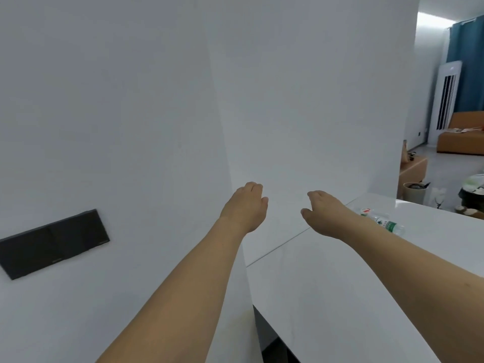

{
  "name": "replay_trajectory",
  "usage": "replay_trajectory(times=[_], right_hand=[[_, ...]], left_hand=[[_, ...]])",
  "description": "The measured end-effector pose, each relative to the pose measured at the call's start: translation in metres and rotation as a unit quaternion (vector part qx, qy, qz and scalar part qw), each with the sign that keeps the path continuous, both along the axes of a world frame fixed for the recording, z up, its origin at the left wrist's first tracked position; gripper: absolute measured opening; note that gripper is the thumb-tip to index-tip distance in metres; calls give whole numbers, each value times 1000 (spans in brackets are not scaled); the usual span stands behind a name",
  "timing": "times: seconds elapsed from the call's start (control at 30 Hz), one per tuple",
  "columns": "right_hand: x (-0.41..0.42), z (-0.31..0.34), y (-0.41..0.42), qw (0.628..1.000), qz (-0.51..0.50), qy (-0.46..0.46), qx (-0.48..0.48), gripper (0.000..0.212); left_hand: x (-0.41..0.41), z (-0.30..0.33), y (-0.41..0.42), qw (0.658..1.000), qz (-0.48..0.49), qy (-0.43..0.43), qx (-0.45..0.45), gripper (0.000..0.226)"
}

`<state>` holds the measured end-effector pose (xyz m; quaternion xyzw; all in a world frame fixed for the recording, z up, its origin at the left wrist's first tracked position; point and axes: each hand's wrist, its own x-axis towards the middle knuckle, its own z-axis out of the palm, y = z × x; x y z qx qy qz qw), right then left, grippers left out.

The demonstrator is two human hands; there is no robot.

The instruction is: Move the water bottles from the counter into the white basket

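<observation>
Two clear plastic water bottles lie on the white counter [340, 279] at the right. One has a red and white label [365, 211]; the other has a green label [390, 226]. My right forearm partly covers both. My right hand [324, 213] hovers over the counter just left of the bottles, fingers loosely curled, holding nothing. My left hand [247, 205] is raised in front of the white wall, fingers loosely curled and empty. No white basket is in view.
A white wall [131, 100] fills the left and middle, with a black switch panel [52, 243] at lower left. Past the counter's far edge lie a pot [415, 191], an orange sofa [463, 137], a white standing unit [445, 100] and blue curtains.
</observation>
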<state>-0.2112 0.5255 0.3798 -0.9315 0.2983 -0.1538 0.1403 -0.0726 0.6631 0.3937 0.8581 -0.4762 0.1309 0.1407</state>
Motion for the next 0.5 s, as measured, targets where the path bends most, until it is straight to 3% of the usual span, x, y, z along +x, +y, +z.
replay_trajectory(times=[0.5], right_hand=[[-94,-2,-158,1000,17,2,16,44]], left_hand=[[-79,5,-149,1000,25,-15,-7,45]])
